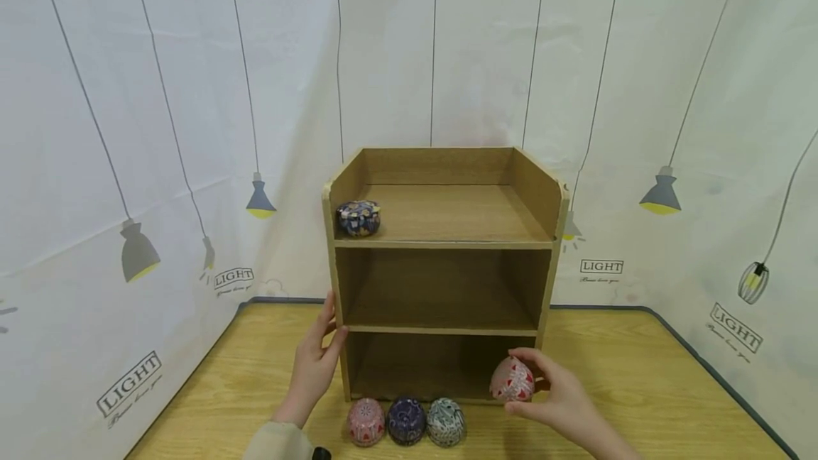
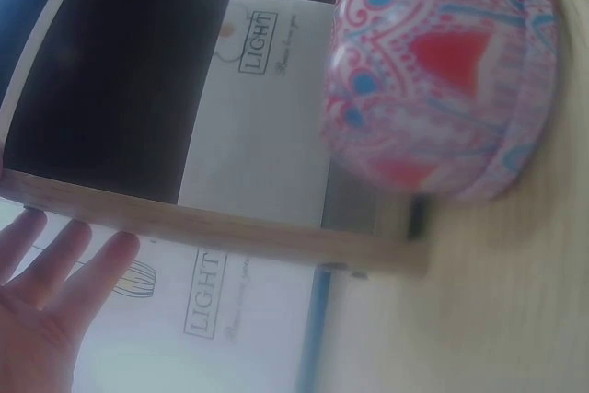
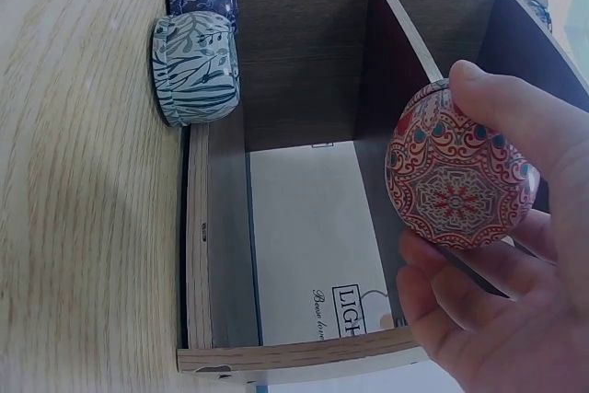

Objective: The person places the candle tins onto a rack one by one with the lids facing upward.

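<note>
Nearest to us, our right hand (image 1: 562, 403) gripped a red patterned tin (image 1: 512, 380), thumb over the top and fingers curled beneath, holding it at the mouth of the lowest compartment of the wooden shelf (image 1: 441, 243), at its right end. Our left hand (image 1: 316, 364) lay flat against the shelf's left side panel, fingers straight, steadying it. Three more tins sat in a row on the table (image 1: 639, 389) just in front of the shelf: a pink tin (image 1: 366, 422), a dark blue tin (image 1: 406, 419) and a green leafy tin (image 1: 445, 421), touching one another. Another blue tin (image 1: 358, 218) stood at the left end of the top shelf. We judged the step to be stowing the red tin; the next move called for choosing a level and setting it down squarely.
</note>
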Motion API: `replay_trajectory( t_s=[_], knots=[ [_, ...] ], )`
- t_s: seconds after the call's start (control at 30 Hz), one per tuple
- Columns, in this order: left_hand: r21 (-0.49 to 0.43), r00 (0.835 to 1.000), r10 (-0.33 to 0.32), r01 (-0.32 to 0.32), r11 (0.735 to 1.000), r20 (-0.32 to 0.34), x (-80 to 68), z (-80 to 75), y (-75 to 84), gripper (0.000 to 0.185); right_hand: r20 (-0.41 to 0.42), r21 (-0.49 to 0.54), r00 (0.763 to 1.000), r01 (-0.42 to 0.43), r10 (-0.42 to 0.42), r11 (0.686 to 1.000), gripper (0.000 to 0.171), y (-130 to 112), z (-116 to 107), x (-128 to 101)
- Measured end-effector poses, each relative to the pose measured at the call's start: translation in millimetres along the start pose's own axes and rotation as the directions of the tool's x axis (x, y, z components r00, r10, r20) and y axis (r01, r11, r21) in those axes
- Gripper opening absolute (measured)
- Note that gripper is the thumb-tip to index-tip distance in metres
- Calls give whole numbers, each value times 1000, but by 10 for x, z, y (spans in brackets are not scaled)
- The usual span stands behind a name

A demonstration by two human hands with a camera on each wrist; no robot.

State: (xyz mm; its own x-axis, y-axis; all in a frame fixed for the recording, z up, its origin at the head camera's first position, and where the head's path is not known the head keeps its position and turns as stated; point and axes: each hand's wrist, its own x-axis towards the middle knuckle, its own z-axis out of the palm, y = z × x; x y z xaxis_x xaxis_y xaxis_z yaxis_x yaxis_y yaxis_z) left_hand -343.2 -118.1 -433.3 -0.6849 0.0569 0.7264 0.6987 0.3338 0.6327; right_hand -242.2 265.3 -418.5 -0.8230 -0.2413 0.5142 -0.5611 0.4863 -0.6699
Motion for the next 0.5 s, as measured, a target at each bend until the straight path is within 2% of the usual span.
replay_trajectory(
  t_s=[0.2,0.33,0.5],
  knots=[
    [26,1000,-3,4,1000,-5,17,0,21,65,-22,-8,1000,1,-1,1000,67,-14,1,-3],
    [42,1000,23,-22,999,-15,20,-6,144,65,-32,-17,999,-6,5,1000,67,-13,3,-6],
    [33,999,27,-26,999,-23,18,-4,186,64,-38,-7,996,-76,76,997,67,-22,-5,-10]
  ],
)
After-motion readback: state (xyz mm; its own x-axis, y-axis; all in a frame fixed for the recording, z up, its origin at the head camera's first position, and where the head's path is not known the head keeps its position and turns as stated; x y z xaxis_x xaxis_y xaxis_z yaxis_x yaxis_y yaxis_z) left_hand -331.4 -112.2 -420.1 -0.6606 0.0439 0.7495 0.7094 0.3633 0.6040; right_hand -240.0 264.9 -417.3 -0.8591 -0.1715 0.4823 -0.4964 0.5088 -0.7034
